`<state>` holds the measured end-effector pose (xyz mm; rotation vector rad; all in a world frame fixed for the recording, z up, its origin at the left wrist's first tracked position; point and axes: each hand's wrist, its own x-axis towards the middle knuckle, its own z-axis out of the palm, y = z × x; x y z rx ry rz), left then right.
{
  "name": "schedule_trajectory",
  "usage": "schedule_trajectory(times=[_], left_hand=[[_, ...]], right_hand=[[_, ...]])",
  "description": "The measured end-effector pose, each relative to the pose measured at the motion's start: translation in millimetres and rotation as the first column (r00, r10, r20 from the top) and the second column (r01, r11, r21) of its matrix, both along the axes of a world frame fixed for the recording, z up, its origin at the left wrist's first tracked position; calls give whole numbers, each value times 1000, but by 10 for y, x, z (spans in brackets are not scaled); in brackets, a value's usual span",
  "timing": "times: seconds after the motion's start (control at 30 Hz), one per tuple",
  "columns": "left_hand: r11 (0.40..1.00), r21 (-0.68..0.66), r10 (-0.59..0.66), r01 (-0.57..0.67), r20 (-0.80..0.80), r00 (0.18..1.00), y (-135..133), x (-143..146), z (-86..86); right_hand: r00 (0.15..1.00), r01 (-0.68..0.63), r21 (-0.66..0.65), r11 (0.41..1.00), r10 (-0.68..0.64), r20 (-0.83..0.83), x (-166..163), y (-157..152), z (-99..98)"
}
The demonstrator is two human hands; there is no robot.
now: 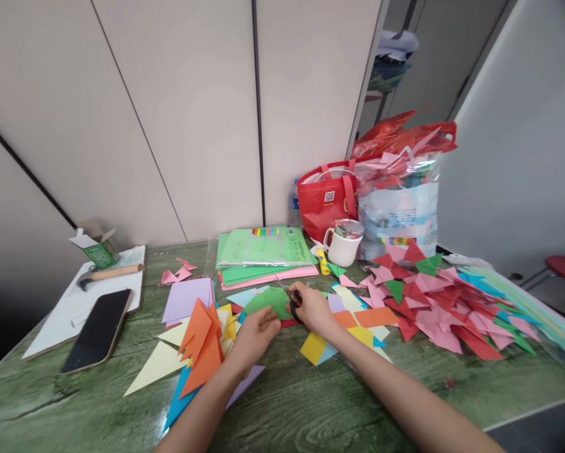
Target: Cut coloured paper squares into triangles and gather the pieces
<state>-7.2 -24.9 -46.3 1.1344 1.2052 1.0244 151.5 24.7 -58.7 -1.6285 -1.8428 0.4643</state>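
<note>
- Your right hand (313,308) is closed on the dark handles of the scissors (294,308), whose blades point away from you and slightly left, over the green paper (269,302).
- Your left hand (258,330) is curled at the near left part of that green paper; you cannot tell from here whether its fingers pinch the sheet or only rest against it.
- The two hands are near each other but apart, and the green paper lies between and just beyond them, over the middle of the bench (273,415).
- Beside your left hand and forearm lie folded orange pieces (202,346), with a pale yellow triangle (153,368) and blue paper (179,393) showing around them; a lilac stack (185,300) sits just beyond.
- Under and beside your right forearm are yellow paper (313,348) and orange strips (379,316).
- Farther right spreads a heap of mostly pink and red folded pieces (433,302).
- Straight beyond your hands is a wrapped green pack (263,248) on top of more sheets, with a yellow glue stick (323,261) and a white mug (345,248) to its right.
- Behind the mug stand a red bag (323,204) and a clear plastic bag (398,211).
- On your far left, a white board (51,321) carries a hammer (117,272) and part of a phone (97,330).
</note>
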Motion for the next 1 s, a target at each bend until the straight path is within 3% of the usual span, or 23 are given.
schedule_trajectory(times=[0.17,0.23,0.33,0.5,0.57,0.63,0.7,0.77,0.87,1.0], left_hand=[[1000,9,-18,17,117,993,-3,28,179],[997,78,-12,-6,229,973,-3,59,283],[980,174,28,-92,340,940,0,101,412],[949,184,168,-255,390,905,75,35,616],[920,195,229,-340,436,870,127,-37,723],[876,216,288,-431,483,827,173,-104,818],[844,249,313,-476,491,813,200,-148,874],[834,293,308,-467,454,836,208,-164,880],[803,382,329,-457,354,875,196,-150,823],[721,506,462,-473,158,873,177,-123,731]], right_hand=[[980,17,151,988,14,-199,-1,-105,320],[872,-68,293,954,200,-446,-41,-185,449],[784,-172,360,917,348,-514,-126,-294,541],[809,-12,421,907,256,-529,-213,-385,461],[749,-67,343,937,275,-603,-247,-399,395],[639,-275,181,944,320,-700,-298,-408,327],[519,-473,51,879,325,-791,-362,-414,262],[435,-574,9,819,314,-844,-420,-421,204],[386,-621,12,784,319,-866,-458,-438,134],[403,-600,20,800,324,-856,-425,-461,78]])
